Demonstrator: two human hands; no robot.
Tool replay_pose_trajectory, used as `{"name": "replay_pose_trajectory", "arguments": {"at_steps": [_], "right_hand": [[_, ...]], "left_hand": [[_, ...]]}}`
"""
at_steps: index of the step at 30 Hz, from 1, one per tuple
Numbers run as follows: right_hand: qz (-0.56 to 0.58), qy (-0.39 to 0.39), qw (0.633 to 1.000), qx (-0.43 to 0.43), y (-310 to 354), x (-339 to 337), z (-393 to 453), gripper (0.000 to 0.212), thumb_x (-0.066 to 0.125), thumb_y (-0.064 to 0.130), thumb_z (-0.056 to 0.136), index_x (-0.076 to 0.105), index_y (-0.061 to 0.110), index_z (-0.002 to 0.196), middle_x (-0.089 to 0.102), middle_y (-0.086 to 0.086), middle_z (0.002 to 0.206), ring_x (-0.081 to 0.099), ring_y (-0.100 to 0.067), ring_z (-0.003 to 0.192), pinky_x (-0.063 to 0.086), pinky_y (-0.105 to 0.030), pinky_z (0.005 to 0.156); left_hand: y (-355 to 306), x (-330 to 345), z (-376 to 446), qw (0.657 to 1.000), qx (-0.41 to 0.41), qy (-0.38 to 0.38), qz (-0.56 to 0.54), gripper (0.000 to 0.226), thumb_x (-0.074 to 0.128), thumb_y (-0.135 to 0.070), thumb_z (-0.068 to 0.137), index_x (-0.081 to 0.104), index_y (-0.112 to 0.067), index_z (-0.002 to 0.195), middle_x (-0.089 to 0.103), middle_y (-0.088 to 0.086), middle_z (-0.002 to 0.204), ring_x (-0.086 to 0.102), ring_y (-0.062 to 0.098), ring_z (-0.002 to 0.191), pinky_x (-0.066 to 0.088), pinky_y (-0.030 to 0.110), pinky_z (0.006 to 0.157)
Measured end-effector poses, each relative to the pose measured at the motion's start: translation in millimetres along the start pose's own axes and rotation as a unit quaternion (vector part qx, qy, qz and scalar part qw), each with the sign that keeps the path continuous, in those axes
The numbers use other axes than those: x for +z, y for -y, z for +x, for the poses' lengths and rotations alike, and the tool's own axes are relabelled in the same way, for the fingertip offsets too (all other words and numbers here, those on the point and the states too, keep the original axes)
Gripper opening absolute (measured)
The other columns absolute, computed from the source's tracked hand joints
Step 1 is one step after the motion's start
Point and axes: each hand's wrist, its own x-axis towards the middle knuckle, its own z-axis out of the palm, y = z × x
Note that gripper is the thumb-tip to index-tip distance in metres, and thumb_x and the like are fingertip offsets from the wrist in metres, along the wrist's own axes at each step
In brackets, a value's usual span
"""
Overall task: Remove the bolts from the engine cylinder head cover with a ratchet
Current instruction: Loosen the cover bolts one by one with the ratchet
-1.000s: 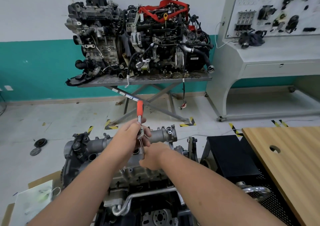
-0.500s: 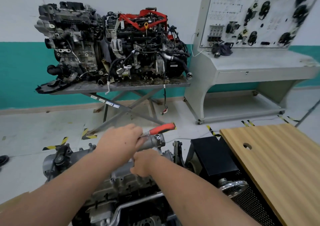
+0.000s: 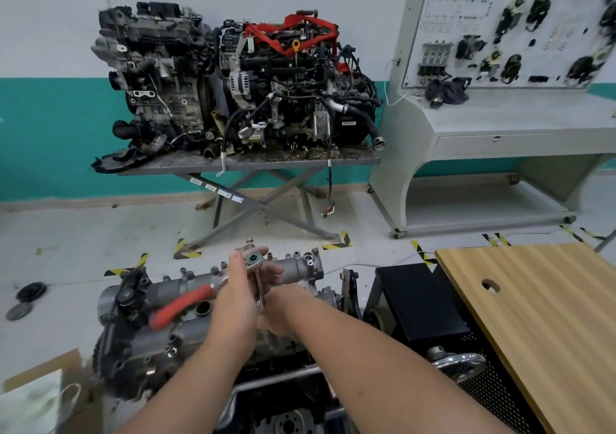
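The grey cylinder head cover [image 3: 160, 333] lies in front of me on the engine. Small bolts [image 3: 183, 270] stand along its far edge. My left hand [image 3: 238, 295] grips the head of the ratchet [image 3: 253, 259], which is raised above the cover. The red handle [image 3: 173, 307] points down and to the left. A thin steel extension bar [image 3: 259, 288] runs down from the ratchet head. My right hand [image 3: 283, 305] is curled round the bar's lower end, which hides the tip and whatever it sits on.
A wooden table [image 3: 550, 317] with a round hole stands at the right, with a black perforated box [image 3: 433, 303] beside the engine. Two engines [image 3: 233, 83] sit on a scissor stand behind. A parts display bench [image 3: 500, 117] is at the back right. Paper lies at the lower left.
The red handle has swung round, from pointing away from me, to the right, to down-left now. Both hands stayed on the tool. My view has shifted.
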Motion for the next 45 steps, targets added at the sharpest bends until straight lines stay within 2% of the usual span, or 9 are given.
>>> {"name": "replay_pose_trajectory", "arguments": {"at_steps": [7, 11, 17, 22, 25, 28, 31, 36, 45], "right_hand": [[0.022, -0.005, 1.000, 0.002, -0.7, -6.4, -7.1, 0.025, 0.048, 0.034, 0.097, 0.062, 0.015, 0.105, 0.064, -0.008, 0.098, 0.063, -0.031, 0.098, 0.049, -0.039, 0.080], [0.027, -0.001, 1.000, 0.009, -0.2, -6.1, -7.6, 0.019, 0.048, 0.036, 0.098, 0.055, 0.018, 0.100, 0.057, -0.004, 0.092, 0.062, -0.030, 0.098, 0.048, -0.039, 0.080], [0.005, -0.003, 1.000, 0.028, 6.2, -3.9, -2.8, 0.029, 0.049, 0.033, 0.097, 0.062, 0.012, 0.112, 0.064, -0.008, 0.103, 0.061, -0.031, 0.096, 0.042, -0.037, 0.073], [-0.019, 0.002, 1.000, 0.000, 3.7, -4.8, -6.5, 0.034, 0.045, 0.036, 0.099, 0.060, 0.012, 0.118, 0.061, -0.008, 0.104, 0.056, -0.029, 0.092, 0.041, -0.038, 0.075], [-0.011, -0.001, 1.000, -0.011, 2.0, -5.5, -9.8, 0.034, 0.044, 0.038, 0.100, 0.059, 0.010, 0.114, 0.058, -0.007, 0.097, 0.059, -0.031, 0.098, 0.042, -0.039, 0.077], [-0.018, 0.003, 1.000, -0.011, 1.8, -6.1, -11.7, 0.028, 0.043, 0.038, 0.101, 0.055, 0.012, 0.101, 0.055, -0.005, 0.089, 0.056, -0.030, 0.094, 0.041, -0.039, 0.076], [-0.020, 0.007, 1.000, -0.014, 2.6, -8.1, -13.4, 0.034, 0.043, 0.038, 0.101, 0.058, 0.011, 0.115, 0.062, -0.010, 0.112, 0.058, -0.032, 0.104, 0.044, -0.042, 0.083], [-0.024, 0.012, 1.000, -0.016, 2.0, -7.7, -14.2, 0.039, 0.043, 0.040, 0.102, 0.060, 0.010, 0.119, 0.062, -0.010, 0.119, 0.058, -0.032, 0.110, 0.048, -0.043, 0.088], [-0.033, -0.002, 0.999, -0.031, 1.9, -5.5, -13.1, 0.037, 0.043, 0.040, 0.102, 0.063, 0.010, 0.114, 0.065, -0.009, 0.113, 0.061, -0.031, 0.107, 0.050, -0.042, 0.089]], "left_hand": [[-18.6, -15.4, 12.6, 0.998, -0.042, 0.036, -0.028, 0.038, 0.037, -0.037, 0.108, 0.056, -0.005, 0.114, 0.066, 0.008, 0.069, 0.070, 0.025, 0.070, 0.052, 0.042, 0.075], [-30.6, -29.2, 12.0, 0.991, -0.075, 0.112, 0.024, 0.040, 0.036, -0.034, 0.108, 0.052, -0.001, 0.124, 0.065, 0.012, 0.073, 0.071, 0.028, 0.075, 0.052, 0.053, 0.094], [-46.1, -32.5, 20.2, 0.984, -0.092, 0.119, 0.099, 0.036, 0.035, -0.033, 0.108, 0.056, -0.006, 0.120, 0.063, 0.009, 0.066, 0.067, 0.025, 0.062, 0.056, 0.032, 0.061], [-46.1, -28.7, 21.6, 0.959, -0.046, 0.168, 0.223, 0.037, 0.031, -0.037, 0.108, 0.061, -0.016, 0.117, 0.066, 0.010, 0.071, 0.071, 0.028, 0.072, 0.053, 0.047, 0.079], [-43.1, -25.2, 18.7, 0.954, -0.028, 0.169, 0.244, 0.037, 0.032, -0.038, 0.107, 0.063, -0.021, 0.114, 0.068, 0.009, 0.072, 0.073, 0.028, 0.075, 0.053, 0.047, 0.082], [-38.4, -25.9, 15.6, 0.957, -0.022, 0.175, 0.229, 0.037, 0.031, -0.039, 0.106, 0.063, -0.022, 0.116, 0.068, 0.008, 0.073, 0.072, 0.027, 0.075, 0.052, 0.044, 0.080], [-38.0, -26.8, 14.8, 0.959, -0.012, 0.176, 0.220, 0.037, 0.031, -0.037, 0.106, 0.062, -0.020, 0.117, 0.067, 0.007, 0.073, 0.071, 0.025, 0.073, 0.051, 0.044, 0.077], [-40.1, -25.6, 11.3, 0.962, -0.016, 0.190, 0.194, 0.033, 0.032, -0.029, 0.109, 0.061, -0.017, 0.120, 0.065, 0.006, 0.074, 0.070, 0.023, 0.072, 0.052, 0.032, 0.069], [-41.1, -30.3, 3.8, 0.974, -0.051, 0.206, 0.079, 0.033, 0.030, -0.018, 0.108, 0.055, -0.009, 0.127, 0.065, 0.012, 0.078, 0.068, 0.028, 0.075, 0.053, 0.028, 0.065]]}}
